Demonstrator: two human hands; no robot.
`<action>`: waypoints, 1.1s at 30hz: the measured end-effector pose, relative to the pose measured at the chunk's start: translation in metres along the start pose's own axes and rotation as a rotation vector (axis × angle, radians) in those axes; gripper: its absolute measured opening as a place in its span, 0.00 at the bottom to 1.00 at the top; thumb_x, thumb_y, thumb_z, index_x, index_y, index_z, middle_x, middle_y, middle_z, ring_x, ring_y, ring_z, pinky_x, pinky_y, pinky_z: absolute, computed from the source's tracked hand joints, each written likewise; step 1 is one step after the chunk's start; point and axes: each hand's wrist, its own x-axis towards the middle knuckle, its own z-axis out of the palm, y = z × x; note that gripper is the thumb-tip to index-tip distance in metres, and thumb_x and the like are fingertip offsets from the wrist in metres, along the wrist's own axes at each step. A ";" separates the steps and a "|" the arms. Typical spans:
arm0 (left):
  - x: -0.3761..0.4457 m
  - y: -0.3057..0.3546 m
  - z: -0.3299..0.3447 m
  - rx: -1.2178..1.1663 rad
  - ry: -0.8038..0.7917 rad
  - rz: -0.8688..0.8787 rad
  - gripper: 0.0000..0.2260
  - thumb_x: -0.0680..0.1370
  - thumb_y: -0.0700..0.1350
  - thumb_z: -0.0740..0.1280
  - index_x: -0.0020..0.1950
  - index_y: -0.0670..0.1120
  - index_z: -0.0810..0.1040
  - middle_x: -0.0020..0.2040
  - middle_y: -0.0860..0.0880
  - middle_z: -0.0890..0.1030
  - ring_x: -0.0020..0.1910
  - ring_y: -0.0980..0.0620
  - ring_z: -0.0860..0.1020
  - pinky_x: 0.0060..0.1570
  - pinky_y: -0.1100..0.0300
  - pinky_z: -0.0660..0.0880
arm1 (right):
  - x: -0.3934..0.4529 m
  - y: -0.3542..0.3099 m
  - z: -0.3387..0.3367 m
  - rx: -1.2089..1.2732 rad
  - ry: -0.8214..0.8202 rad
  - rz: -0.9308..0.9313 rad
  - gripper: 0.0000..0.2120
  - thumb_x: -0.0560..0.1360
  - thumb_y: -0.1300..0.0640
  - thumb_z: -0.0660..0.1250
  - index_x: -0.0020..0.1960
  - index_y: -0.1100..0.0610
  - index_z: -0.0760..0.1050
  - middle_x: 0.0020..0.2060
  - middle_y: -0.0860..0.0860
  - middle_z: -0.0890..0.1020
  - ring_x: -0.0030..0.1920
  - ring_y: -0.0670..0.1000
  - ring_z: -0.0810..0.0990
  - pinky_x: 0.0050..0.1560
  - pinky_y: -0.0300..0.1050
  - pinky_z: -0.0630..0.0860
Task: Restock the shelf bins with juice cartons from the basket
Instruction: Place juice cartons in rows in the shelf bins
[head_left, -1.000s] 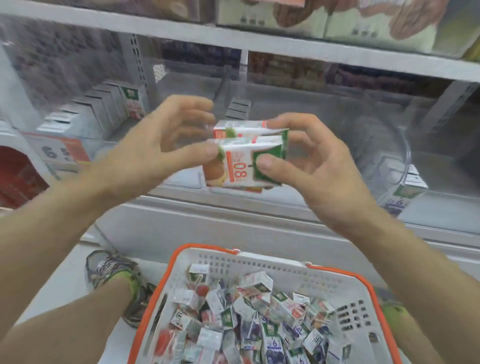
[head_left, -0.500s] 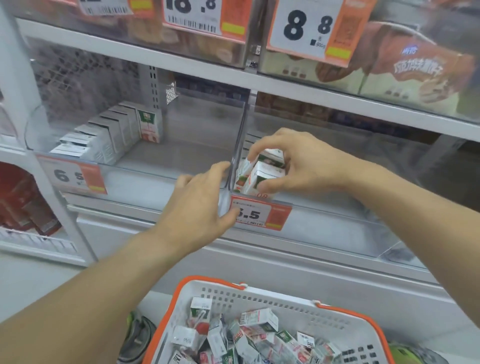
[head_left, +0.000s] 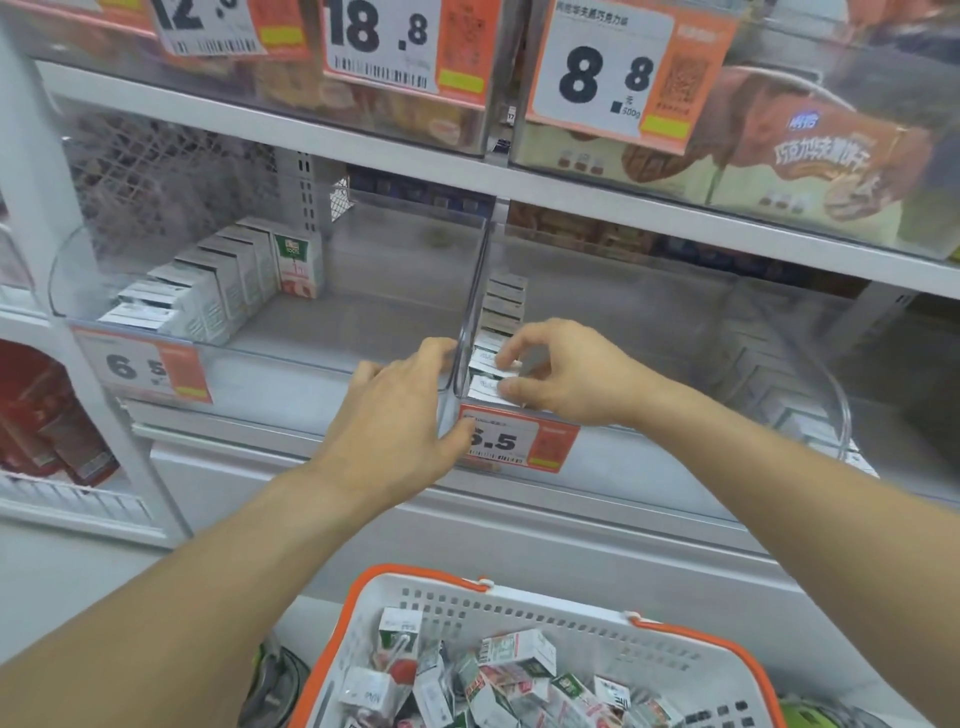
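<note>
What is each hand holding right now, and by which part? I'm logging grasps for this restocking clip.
Right hand pinches the two front juice cartons by their top edges. Left hand holds no carton; it rests against the clear bin front.

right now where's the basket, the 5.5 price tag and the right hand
basket (head_left: 691, 643): head view, on its orange rim at the right
5.5 price tag (head_left: 511, 441): head view, on the white face by the digits
right hand (head_left: 574, 371): head view, on the back of the hand
</note>
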 end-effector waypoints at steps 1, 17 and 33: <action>0.000 0.001 -0.001 -0.005 -0.002 -0.003 0.28 0.75 0.54 0.70 0.71 0.50 0.64 0.62 0.55 0.79 0.63 0.53 0.76 0.60 0.56 0.62 | -0.001 0.003 0.000 0.024 0.018 0.034 0.12 0.74 0.50 0.74 0.54 0.48 0.76 0.53 0.50 0.82 0.45 0.50 0.84 0.54 0.53 0.81; 0.001 0.013 -0.004 -0.011 -0.060 -0.089 0.28 0.73 0.54 0.72 0.68 0.50 0.66 0.62 0.54 0.78 0.64 0.50 0.75 0.62 0.53 0.62 | 0.005 0.006 0.005 0.364 0.063 0.343 0.16 0.69 0.52 0.80 0.51 0.58 0.80 0.44 0.56 0.86 0.47 0.55 0.86 0.56 0.54 0.81; -0.133 0.039 0.075 -0.056 -0.760 0.054 0.15 0.77 0.49 0.69 0.62 0.47 0.75 0.58 0.51 0.78 0.56 0.53 0.75 0.55 0.61 0.71 | -0.221 0.097 0.126 0.325 -0.018 0.176 0.03 0.74 0.54 0.73 0.42 0.50 0.81 0.36 0.44 0.83 0.36 0.41 0.79 0.40 0.35 0.76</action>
